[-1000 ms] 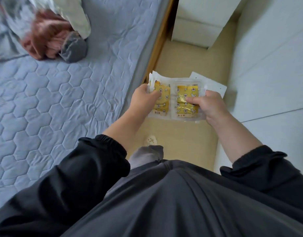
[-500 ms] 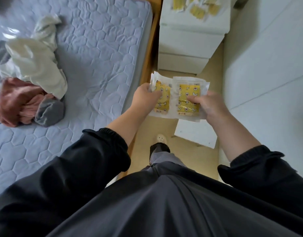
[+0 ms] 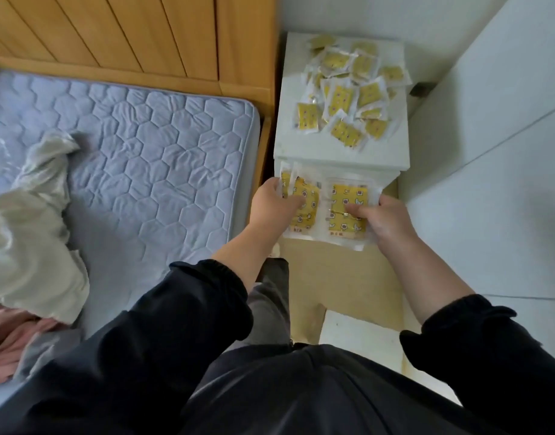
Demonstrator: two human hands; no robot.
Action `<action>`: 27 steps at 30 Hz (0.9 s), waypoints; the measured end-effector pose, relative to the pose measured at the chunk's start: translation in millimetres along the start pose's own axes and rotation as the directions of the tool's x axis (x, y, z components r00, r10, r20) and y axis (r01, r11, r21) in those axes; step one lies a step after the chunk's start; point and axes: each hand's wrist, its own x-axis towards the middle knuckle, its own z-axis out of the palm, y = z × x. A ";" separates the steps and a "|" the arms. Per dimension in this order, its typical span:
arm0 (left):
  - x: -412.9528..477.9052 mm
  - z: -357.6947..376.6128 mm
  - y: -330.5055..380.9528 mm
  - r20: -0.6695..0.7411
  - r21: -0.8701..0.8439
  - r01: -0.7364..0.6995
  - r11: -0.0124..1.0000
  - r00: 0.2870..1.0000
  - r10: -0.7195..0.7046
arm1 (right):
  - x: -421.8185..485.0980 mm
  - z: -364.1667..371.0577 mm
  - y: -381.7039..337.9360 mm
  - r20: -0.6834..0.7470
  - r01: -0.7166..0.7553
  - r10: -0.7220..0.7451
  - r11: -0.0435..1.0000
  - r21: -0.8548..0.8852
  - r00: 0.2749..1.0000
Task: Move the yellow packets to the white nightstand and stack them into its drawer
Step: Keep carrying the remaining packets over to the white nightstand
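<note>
Yellow packets (image 3: 348, 194) sit pinched in both hands, the left hand (image 3: 270, 210) gripping one bundle, the right hand (image 3: 389, 221) another, just in front of the white nightstand (image 3: 389, 149), whose top holds loose packets (image 3: 345, 95).

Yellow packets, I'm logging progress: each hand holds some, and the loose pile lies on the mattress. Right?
No: in the head view the loose pile lies on the white nightstand, not the mattress. The left hand and right hand each hold packets.
</note>
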 end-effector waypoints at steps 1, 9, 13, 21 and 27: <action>20.5 -1.0 10.0 -0.001 -0.003 0.000 1.000 1.000 0.000 | 19.0 5.5 -10.3 -0.016 -0.011 0.012 1.000 0.007 1.000; 181.5 -0.6 89.1 0.035 0.054 0.033 0.998 0.999 -0.035 | 148.9 39.9 -103.4 -0.096 -0.083 0.086 0.996 0.032 0.992; 236.3 21.3 113.8 0.055 0.076 0.063 0.995 0.996 -0.068 | 202.1 34.9 -126.6 -0.125 -0.092 0.095 0.995 0.034 0.988; 350.4 92.2 129.4 -0.041 0.047 0.142 0.989 0.989 -0.140 | 348.3 -1.0 -144.2 -0.148 -0.090 0.080 0.994 -0.064 0.986; 433.8 144.5 152.1 -0.102 0.116 -0.012 0.993 0.994 0.024 | 455.5 -5.8 -167.7 -0.129 0.057 -0.096 0.959 -0.279 0.987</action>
